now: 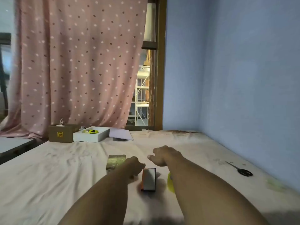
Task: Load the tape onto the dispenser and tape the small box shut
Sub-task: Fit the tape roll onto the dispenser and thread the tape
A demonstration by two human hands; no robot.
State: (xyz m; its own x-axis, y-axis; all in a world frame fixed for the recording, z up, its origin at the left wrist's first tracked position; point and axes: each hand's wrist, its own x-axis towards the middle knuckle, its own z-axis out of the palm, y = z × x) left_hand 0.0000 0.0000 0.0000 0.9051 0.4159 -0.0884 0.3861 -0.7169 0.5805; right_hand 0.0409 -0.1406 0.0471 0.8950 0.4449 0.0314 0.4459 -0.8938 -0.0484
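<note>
A small box (149,179) with an orange side and a pale top lies on the bed sheet between my forearms. My left hand (135,165) is at the box's far left corner with its fingers curled; blur hides whether it grips anything. Just beyond the box, my right hand (164,155) hovers over the sheet with fingers apart and nothing in it. A yellow object (170,184) peeks out from under my right forearm, mostly hidden. A shiny olive-gold packet (115,161) lies left of my left hand.
Black scissors (241,170) lie on the sheet at the right, near the blue wall (243,78). At the far end stand a brown cardboard box (60,134), a white tray (84,137) holding a yellow item, and a pale lid (120,133). A pink curtain hangs behind.
</note>
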